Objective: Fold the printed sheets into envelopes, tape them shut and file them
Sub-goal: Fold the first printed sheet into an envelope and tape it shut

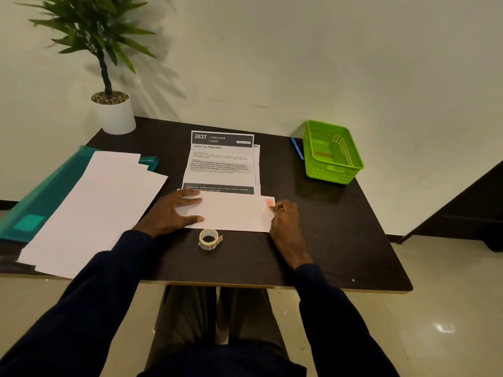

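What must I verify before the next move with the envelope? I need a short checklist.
1. Left hand presses the envelope flat: ok.
2. Right hand grip on the envelope's right edge: cannot tell.
3. Tape roll lies near, in front of the envelope: ok.
4. Printed sheet fully inside the envelope: not ok, most shows.
5. Teal folder free for filing: not ok, blank sheets cover it.

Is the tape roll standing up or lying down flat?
Lying flat. The tape roll rests on the table with its round hole facing up.
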